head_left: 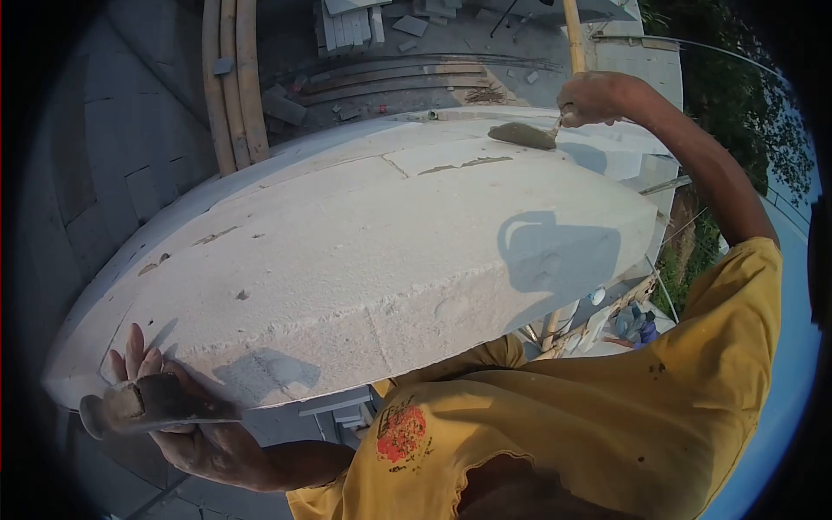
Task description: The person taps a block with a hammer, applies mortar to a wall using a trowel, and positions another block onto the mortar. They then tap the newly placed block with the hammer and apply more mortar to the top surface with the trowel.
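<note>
My left hand (204, 446) is at the lower left, by the near edge of a long pale block wall (347, 234). It is closed around a hammer whose dark head (173, 406) faces up, with a wooden handle end showing in its eye. Some fingertips stick up beyond the head, and the handle is hidden. My right hand (598, 98) reaches over the wall's far right part, closed on the handle of a trowel (523, 135). Grey mortar appears to coat the trowel blade, which sits at the wall top, near a mortar-marked joint (464, 165).
Bamboo poles (230, 87) rise behind the wall at left, and another pole (573, 35) stands behind my right hand. Stacked pale blocks (351, 24), long planks (399, 85) and rubble lie on the floor beyond. Bamboo scaffolding (568, 321) and greenery are at right.
</note>
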`<state>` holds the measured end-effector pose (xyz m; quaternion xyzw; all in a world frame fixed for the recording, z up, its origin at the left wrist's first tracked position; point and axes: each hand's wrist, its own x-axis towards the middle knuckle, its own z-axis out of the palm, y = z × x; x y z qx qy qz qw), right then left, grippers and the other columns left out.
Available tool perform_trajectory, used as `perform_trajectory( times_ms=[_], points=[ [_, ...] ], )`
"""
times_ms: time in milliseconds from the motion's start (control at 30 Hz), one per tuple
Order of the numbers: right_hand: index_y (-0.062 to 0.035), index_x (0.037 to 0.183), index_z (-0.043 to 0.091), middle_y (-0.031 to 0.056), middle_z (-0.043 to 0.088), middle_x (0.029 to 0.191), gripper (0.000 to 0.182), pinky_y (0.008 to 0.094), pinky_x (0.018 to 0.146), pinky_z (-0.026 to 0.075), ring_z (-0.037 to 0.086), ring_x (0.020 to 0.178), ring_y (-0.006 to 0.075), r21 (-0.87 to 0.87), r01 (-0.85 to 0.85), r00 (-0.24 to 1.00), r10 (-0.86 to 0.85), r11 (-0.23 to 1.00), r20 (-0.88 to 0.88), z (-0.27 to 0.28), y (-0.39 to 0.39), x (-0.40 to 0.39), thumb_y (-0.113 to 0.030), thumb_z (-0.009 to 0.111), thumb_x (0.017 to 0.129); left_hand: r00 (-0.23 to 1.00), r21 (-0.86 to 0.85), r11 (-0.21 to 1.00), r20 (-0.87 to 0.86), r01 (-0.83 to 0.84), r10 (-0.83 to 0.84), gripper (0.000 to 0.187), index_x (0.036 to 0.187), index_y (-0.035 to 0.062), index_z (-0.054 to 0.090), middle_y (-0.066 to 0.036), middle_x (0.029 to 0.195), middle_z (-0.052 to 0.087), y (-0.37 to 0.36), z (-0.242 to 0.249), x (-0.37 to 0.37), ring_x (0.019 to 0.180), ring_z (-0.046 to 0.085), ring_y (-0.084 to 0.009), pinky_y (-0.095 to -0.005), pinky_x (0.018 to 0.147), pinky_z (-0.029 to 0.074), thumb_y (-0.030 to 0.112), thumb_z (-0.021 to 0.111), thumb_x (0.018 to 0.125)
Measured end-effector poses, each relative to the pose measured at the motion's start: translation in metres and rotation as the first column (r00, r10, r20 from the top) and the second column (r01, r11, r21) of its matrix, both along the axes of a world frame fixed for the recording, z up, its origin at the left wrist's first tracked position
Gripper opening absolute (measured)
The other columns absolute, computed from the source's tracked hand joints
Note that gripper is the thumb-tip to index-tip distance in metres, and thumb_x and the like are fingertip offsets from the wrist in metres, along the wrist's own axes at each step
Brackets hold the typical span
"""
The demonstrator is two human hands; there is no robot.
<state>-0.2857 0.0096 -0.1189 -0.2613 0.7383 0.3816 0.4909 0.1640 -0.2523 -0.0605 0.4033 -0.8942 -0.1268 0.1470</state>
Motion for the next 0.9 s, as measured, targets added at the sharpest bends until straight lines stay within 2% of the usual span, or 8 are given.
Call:
perform_trajectory(
  times_ms=[33,100,267,433,533,667,767,900],
  points=[
    [-0.0038,0.107,0.070,0.0169,0.071,0.093,0.032,0.0398,0.069,0.061,0.072,0.082,0.0278,0.036,-0.340,0.940,0.340,0.940,-0.014,-0.013,0.037,-0.031,-0.030,0.067,0.088,1.000,-0.009,1.000,0.011,-0.006,0.006,0.031,0.121,0.0067,0.067,-0.009,0.136,0.065,0.001,0.000,0.001,0.137,0.052,-0.0274,-0.0475,0.120,0.035,0.030,0.056,0.105],
    [-0.0023,0.113,0.068,0.0152,0.070,0.093,0.039,0.0393,0.067,0.061,0.072,0.077,0.0250,0.087,-0.495,0.862,0.501,0.865,-0.077,-0.036,0.093,-0.072,-0.031,0.071,0.086,0.999,-0.004,0.999,0.018,0.040,-0.040,0.030,0.119,0.0070,0.068,-0.009,0.136,0.065,-0.005,0.001,0.004,0.137,0.051,-0.0281,-0.0489,0.120,0.035,0.031,0.057,0.105],
    [-0.0050,0.122,0.060,0.0178,0.066,0.096,0.042,0.0475,0.084,0.055,0.065,0.091,0.0342,-0.413,-0.274,0.960,0.226,0.868,-0.163,0.023,0.010,-0.027,-0.032,0.069,0.091,0.998,-0.017,0.999,-0.037,0.051,-0.052,0.022,0.112,0.0062,0.068,-0.009,0.135,0.066,-0.001,0.000,-0.002,0.133,0.055,-0.0272,-0.0483,0.114,0.044,0.025,0.059,0.104],
    [-0.0085,0.118,0.062,0.0151,0.067,0.094,0.039,0.0423,0.081,0.055,0.068,0.090,0.0295,-0.882,-0.354,0.896,0.383,0.311,-0.225,0.024,-0.066,0.065,-0.035,0.071,0.091,0.983,-0.245,0.953,-0.095,-0.175,0.156,0.018,0.107,0.0020,0.066,-0.015,0.134,0.065,-0.006,0.009,0.026,0.118,0.063,-0.0232,-0.0437,0.103,0.054,0.019,0.060,0.103],
    [-0.0083,0.114,0.066,0.0118,0.070,0.088,0.036,0.0419,0.078,0.058,0.071,0.085,0.0282,-0.761,-0.424,0.864,0.473,0.491,-0.176,0.040,-0.076,0.092,-0.028,0.075,0.086,0.948,-0.412,0.859,-0.218,-0.304,0.231,0.019,0.106,0.0000,0.065,-0.018,0.132,0.065,-0.014,0.014,0.055,0.111,0.065,-0.0225,-0.0436,0.101,0.055,0.017,0.059,0.104],
    [-0.0120,0.109,0.067,0.0124,0.067,0.087,0.031,0.0464,0.080,0.056,0.068,0.083,0.0314,-0.186,-0.465,0.881,0.473,0.866,0.002,-0.020,-0.016,0.024,-0.019,0.078,0.081,0.631,-0.113,0.687,-0.522,-0.718,0.574,0.026,0.116,0.0003,0.058,-0.014,0.127,0.063,-0.002,-0.017,0.126,0.114,0.063,-0.0235,-0.0441,0.105,0.052,0.022,0.061,0.102],
    [-0.0112,0.116,0.061,0.0152,0.066,0.088,0.039,0.0465,0.083,0.054,0.067,0.086,0.0330,-0.356,-0.554,0.825,0.552,0.753,-0.118,-0.026,-0.021,0.011,-0.015,0.076,0.080,0.416,0.278,0.583,-0.480,-0.763,0.773,0.033,0.126,0.0048,0.051,-0.009,0.122,0.060,0.028,-0.080,0.205,0.116,0.060,-0.0229,-0.0424,0.098,0.051,0.022,0.063,0.101],
    [-0.0067,0.128,0.055,0.0170,0.068,0.103,0.041,0.0455,0.092,0.052,0.066,0.099,0.0322,-0.712,-0.257,0.936,0.351,0.654,-0.015,0.033,-0.168,0.104,-0.020,0.069,0.092,0.054,0.655,0.045,-0.006,-0.755,0.999,0.034,0.130,0.0151,0.052,-0.003,0.119,0.063,0.115,-0.192,0.288,0.104,0.064,-0.0197,-0.0394,0.082,0.049,0.018,0.065,0.099]
  ],
)
